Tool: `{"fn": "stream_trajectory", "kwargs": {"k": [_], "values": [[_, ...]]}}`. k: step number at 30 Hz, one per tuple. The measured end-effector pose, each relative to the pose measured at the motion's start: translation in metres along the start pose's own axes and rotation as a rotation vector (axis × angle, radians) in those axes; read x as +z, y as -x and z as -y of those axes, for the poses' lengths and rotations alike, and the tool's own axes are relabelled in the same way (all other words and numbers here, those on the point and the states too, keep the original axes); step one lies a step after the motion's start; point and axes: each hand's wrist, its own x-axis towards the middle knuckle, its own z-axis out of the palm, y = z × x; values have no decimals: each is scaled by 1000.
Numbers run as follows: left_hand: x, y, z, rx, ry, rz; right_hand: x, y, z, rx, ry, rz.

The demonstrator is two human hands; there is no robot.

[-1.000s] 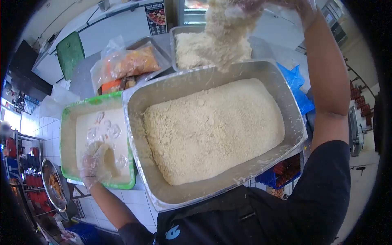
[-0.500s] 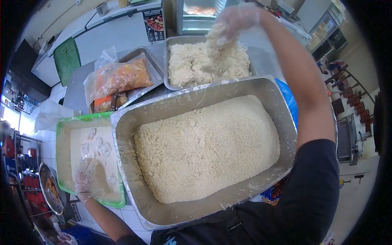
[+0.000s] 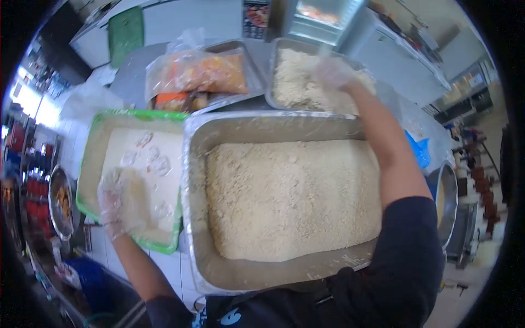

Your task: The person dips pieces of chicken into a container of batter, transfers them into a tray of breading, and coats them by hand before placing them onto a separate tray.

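My left hand [image 3: 114, 199], in a clear glove smeared with white, hovers low over a green-rimmed tub [image 3: 87, 164] of white batter. Its fingers look loosely extended, with no object visible in them. Several batter-covered pieces [image 3: 158, 164] lie in the liquid just beyond. Past the big steel pan, my gloved right hand [image 3: 333, 74] is over a smaller steel tray [image 3: 272, 82] heaped with flour-coated lumps [image 3: 295, 76]. Motion smears its fingers, and I cannot see whether anything is in them. The deep steel pan [image 3: 188, 208] in front of me holds pale, crumbly flour [image 3: 295, 202].
A clear bag of orange marinated pieces [image 3: 213, 76] rests on a metal tray [image 3: 254, 82] behind the tub. A steel bowl [image 3: 61, 210] with brown pieces stands at left, and another round bowl [image 3: 449, 202] at right. Blue plastic [image 3: 418, 150] lies beside the pan.
My right hand has lowered towards the tray; the flour falling from it before no longer shows. My left hand stays over the batter. The whole view has turned and shifted.
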Motion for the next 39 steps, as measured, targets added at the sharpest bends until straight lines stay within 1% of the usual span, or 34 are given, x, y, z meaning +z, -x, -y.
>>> {"fn": "stream_trajectory", "kwargs": {"k": [1,2,3,4,5,6,8,9,12,15,17,19,21,23,24,27,30,33,35,36,39], "values": [[-5,0,-45,34,-472,-44,-8,2,-9,0,-34,107],[-4,-1,-79,-56,-396,-141,-18,17,-14,14,-58,137],[-7,-5,-84,-151,-258,-249,-33,33,-17,16,-77,105],[-11,-5,-80,-95,-249,-304,-42,47,-14,3,-110,48],[-18,-9,-73,5,-269,-283,-48,64,-8,-8,-156,-5],[-24,-12,-65,101,-294,-221,-53,82,-1,-13,-204,-53],[-35,-24,-55,117,-445,27,-59,125,14,-1,-309,-130],[-36,-36,-63,-11,-842,251,-61,147,16,23,-368,-168],[-29,-43,-77,18,-567,369,-60,208,31,108,-538,-237],[-14,-65,-28,240,-619,497,-47,261,46,215,-719,-276],[12,-70,-6,323,-621,561,-34,292,54,297,-833,-294],[26,-68,-22,344,-650,629,-20,312,58,371,-941,-314],[30,-59,-50,306,-709,697,-7,325,64,422,-1036,-338],[31,-57,-63,299,-867,780,3,335,67,455,-1106,-364],[30,-59,-70,299,-950,818,6,338,68,465,-1135,-381],[10,-59,-82,312,-1068,920,7,342,67,472,-1167,-407],[-1,-54,-84,188,-1012,913,6,342,63,480,-1180,-426],[-4,-32,-86,275,-953,863,4,344,62,476,-1186,-433],[3,-33,-66,348,-979,861,4,344,61,472,-1191,-436],[4,-31,-70,385,-990,861,4,344,61,473,-1195,-437],[-9,-25,-90,365,-624,751,4,344,63,466,-1200,-438]]}}
